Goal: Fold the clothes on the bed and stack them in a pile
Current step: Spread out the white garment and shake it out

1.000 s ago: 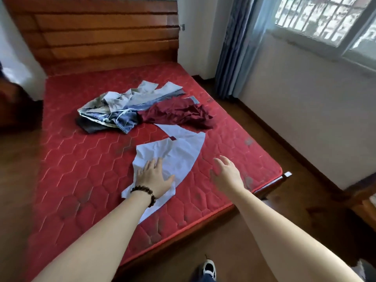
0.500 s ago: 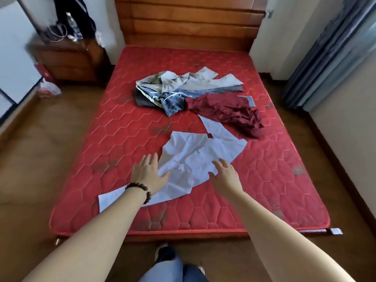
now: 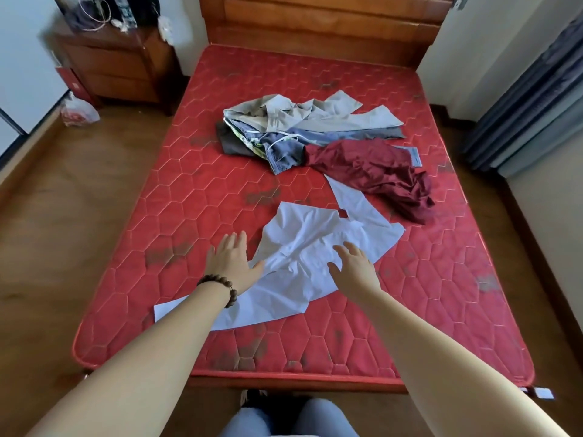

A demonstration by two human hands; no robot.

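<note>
We are taking the white shirt (image 3: 318,257) as our landmark. Just beyond it, toward the headboard (image 3: 321,23), the maroon garment (image 3: 375,171) is touching its far sleeve and blocking the far-right way. Farther beyond, the heap of grey and blue clothes (image 3: 303,127) is lying across the middle of the mattress (image 3: 164,222). Left of the shirt we are seeing bare red quilting running to the mattress edge, and right of it another bare strip. Between the shirt and the foot edge a bare band is lying open. Our left hand (image 3: 232,263) and right hand (image 3: 355,269) are covering its near part.
</note>
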